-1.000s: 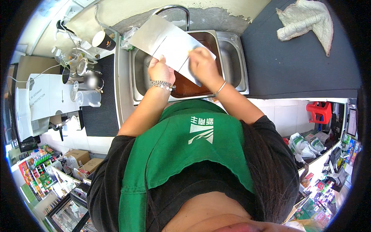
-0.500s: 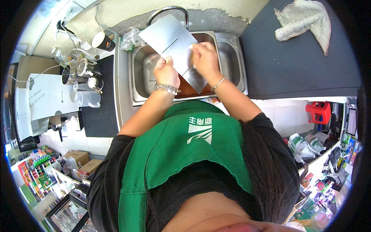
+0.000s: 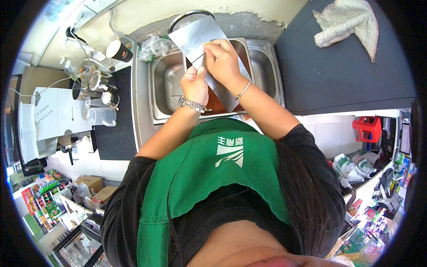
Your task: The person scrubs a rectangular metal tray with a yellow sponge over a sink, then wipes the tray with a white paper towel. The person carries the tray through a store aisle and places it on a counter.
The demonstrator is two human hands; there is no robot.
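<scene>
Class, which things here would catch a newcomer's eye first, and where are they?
The green apron fills the picture's middle. Above it, over the sink, the left hand grips a shiny slotted sheet, the right hand against its face. At the far right, a bright red stool stands out.

Seen in white on apron [image 3: 191, 178]: characters [image 3: 230, 141] over emblem [image 3: 230, 156], upside down. On box [image 3: 55, 104]: dark capitals [image 3: 44, 116], arrow [image 3: 72, 114]. On cup [image 3: 118, 50]: tiny mark [image 3: 123, 54], illegible.

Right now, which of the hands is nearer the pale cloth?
Right. The right hand, at the metal sheet, is left of the cloth; the left hand is farther left.
</scene>
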